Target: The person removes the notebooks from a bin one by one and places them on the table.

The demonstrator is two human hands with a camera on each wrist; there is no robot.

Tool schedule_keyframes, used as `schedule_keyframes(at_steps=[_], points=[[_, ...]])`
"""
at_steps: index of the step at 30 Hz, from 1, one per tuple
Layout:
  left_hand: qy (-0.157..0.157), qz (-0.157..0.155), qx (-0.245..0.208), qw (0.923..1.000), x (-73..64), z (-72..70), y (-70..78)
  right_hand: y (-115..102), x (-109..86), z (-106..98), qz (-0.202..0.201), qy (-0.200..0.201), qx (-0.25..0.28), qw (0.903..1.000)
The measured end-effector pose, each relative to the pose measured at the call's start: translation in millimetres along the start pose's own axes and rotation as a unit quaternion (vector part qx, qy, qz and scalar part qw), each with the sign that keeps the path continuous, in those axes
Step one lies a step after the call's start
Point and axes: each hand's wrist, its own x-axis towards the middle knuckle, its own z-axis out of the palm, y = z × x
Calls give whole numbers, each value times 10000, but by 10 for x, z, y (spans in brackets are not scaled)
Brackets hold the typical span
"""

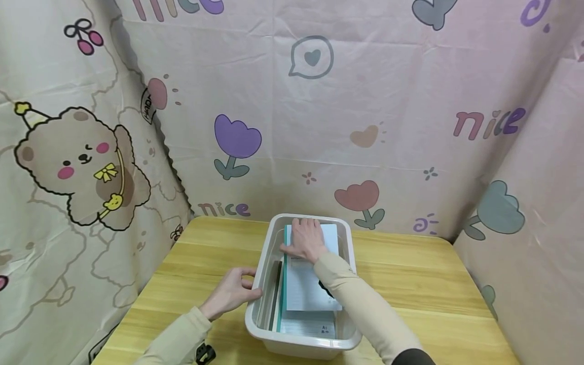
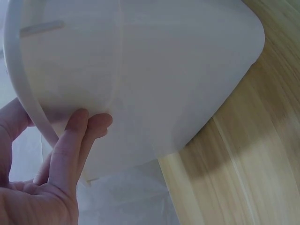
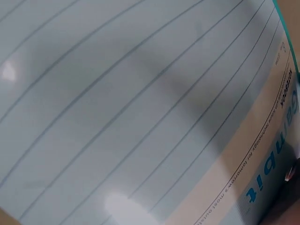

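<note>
A white plastic bin [image 1: 301,337] stands on the table with several notebooks inside. My left hand [image 1: 231,291] pinches the bin's left rim. In the left wrist view that hand [image 2: 56,164] has fingers against the outer wall and its thumb across the rim. From above, my right hand [image 1: 307,239] holds a light blue notebook [image 1: 307,289] near its far end, fingers bent at the far edge and thumb over the left edge; the fingertips are hidden. The right wrist view is filled by this notebook's lined cover [image 3: 131,93], with "Gambit" printed along one end.
Beneath the held notebook lies another notebook [image 1: 303,324], its near end showing. Thin dark and pale edges [image 1: 276,296] stand along the bin's left inside wall. The wooden table [image 1: 401,284] runs back to a printed cloth [image 1: 292,126], with more cloth at both sides.
</note>
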Motion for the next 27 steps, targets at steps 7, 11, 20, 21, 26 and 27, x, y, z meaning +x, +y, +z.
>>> schedule_keyframes(at_steps=[7, 11, 20, 21, 26, 27], points=[[-25, 1, -75, 10000, 1, -10, 16, 82, 91, -384, -114, 61, 121, 9998], [5, -15, -53, 10000, -2, -7, 12, 138, 144, -722, -168, 114, 207, 9996], [49, -73, -110, 9999, -10, -7, -14, 427, 229, -1440, -85, 194, 348, 9992], [48, -70, -114, 9999, -9, -7, -16, 477, 230, -1500, -72, 219, 330, 9992], [7, -11, -156, 9999, -1, -6, -20, 789, 180, -1643, 26, 291, 257, 9992], [-11, 2, -170, 9999, 2, -5, -22, 861, 156, -1640, 51, 273, 250, 9993]])
